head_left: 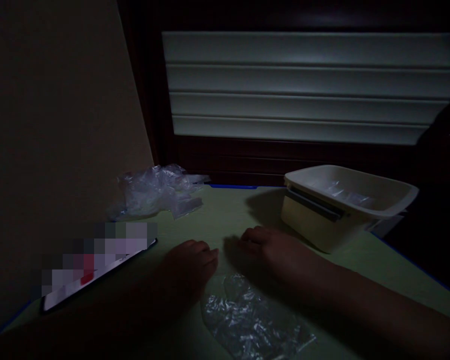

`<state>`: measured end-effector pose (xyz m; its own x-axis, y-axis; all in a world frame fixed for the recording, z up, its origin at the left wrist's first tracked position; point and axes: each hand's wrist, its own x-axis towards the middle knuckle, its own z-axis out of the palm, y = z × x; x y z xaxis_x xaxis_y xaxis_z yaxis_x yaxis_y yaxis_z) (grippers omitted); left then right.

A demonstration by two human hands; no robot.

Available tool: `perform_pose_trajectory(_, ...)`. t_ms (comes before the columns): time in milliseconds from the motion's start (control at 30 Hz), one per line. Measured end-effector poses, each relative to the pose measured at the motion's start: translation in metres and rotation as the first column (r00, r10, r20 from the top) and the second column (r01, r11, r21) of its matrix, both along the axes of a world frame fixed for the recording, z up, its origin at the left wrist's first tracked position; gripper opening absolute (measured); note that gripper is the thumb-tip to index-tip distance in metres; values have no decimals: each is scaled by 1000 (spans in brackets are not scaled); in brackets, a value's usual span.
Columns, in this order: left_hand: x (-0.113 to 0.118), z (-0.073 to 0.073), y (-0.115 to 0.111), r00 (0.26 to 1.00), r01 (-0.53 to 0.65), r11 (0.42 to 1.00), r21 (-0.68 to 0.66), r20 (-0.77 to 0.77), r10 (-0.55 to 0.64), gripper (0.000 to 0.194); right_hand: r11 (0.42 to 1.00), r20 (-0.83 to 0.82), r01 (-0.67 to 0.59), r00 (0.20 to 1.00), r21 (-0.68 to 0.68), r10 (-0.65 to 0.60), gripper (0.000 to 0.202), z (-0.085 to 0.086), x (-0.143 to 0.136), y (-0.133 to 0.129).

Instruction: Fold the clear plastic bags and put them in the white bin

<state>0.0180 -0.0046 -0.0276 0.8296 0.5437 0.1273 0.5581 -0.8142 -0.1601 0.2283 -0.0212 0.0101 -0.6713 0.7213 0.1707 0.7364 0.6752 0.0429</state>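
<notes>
A clear, crinkled plastic bag (253, 320) lies on the green tabletop (217, 215) at the bottom centre. Just beyond its upper left edge is my left hand (195, 262), low over the table with its fingers curled; the scene is dark and I cannot make out whether anything is between them. My right hand (268, 247) hovers above the table to the right, fingers bent toward the left, with its shadow beneath. Nothing shows in its fingers, though the fingertips are dim. A gap separates the two hands.
At the back left is a heap of clear plastic bags (159, 190). A cream plastic tub (360, 190) with clear plastic inside rests on a box-like base at the right. A partly blurred tablet or phone (97, 275) leans at the left. Slatted panels stand behind.
</notes>
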Motion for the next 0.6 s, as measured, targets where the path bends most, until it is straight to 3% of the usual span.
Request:
perform_pose_trajectory(133, -1, -7, 3, 1000, 4, 1000, 22, 25, -4, 19, 999, 125, -50, 991, -9, 50, 20, 2, -26, 0)
perform_pose_trajectory(233, -1, -9, 4, 998, 39, 996, 84, 47, -43, 21, 999, 136, -47, 990, -3, 47, 22, -8, -23, -3)
perform_pose_trajectory(433, -3, -13, 4, 985, 84, 982, 171, 134, -108, 21, 999, 49, 44, 998, 28, -45, 32, -31, 36, -14)
perform_pose_trajectory(600, -4, -11, 6, 988, 68, 990, 120, 129, -83, 24, 988, -171, 97, 978, -122, -117, 36, -33, 71, -18)
